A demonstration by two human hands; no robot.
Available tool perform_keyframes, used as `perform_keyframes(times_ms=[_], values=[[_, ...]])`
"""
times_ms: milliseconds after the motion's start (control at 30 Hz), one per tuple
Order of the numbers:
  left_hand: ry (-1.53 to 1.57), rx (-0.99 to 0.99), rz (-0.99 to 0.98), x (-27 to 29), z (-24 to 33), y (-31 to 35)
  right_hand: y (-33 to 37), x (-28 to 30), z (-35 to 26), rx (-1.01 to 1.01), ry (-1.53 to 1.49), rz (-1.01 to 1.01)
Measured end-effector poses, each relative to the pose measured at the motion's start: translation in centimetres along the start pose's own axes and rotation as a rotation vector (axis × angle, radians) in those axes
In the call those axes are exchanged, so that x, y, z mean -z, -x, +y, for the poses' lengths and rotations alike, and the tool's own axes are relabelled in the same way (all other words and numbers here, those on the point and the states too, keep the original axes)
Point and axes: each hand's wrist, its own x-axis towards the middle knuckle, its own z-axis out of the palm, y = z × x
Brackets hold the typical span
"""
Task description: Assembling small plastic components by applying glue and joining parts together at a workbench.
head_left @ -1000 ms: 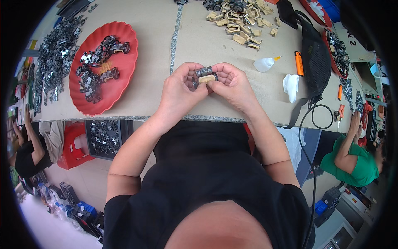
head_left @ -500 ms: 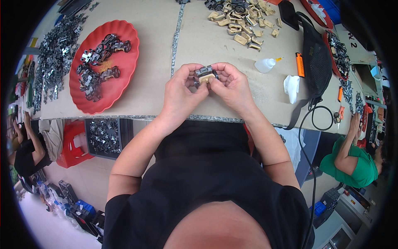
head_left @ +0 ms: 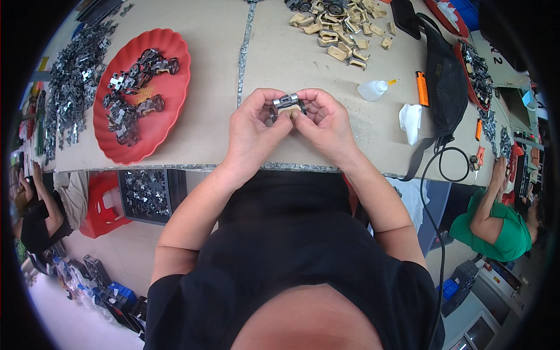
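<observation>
Between both hands, over the near part of the table, sits a small toy car (head_left: 286, 102) with dark wheels, a grey-black body and a tan part on the side toward me. My left hand (head_left: 255, 125) grips its left end, the thumb pressed on the tan part. On the other end my right hand (head_left: 322, 123) is closed the same way, its thumb next to the left one. Fingers hide much of the underside. To the left, a red scalloped tray (head_left: 175, 111) bears several similar wheeled assemblies (head_left: 123, 111).
Tan plastic parts (head_left: 338, 35) lie heaped at the far side. Rightward are a white dropper bottle (head_left: 372, 90), an orange lighter-like item (head_left: 422, 88), a crumpled white tissue (head_left: 410, 121) and a black bag (head_left: 446, 87) with a cable. Dark small parts (head_left: 79, 76) pile at far left.
The toy car has tilted slightly in my hands, so more of its shiny top and less of the tan part shows. Both hands keep their grip.
</observation>
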Motion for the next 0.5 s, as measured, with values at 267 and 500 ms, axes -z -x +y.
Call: perform_keyframes(times_ms=[267,500], values=[[0.071,0.071,-0.005,0.2,0.2,-0.5,-0.4,0.1,0.1,-0.018,-0.007,0.026],[0.270,0.520,-0.196,3.4,2.5,-2.7,-0.6,0.6,-1.6,0.306,0.370,-0.246]])
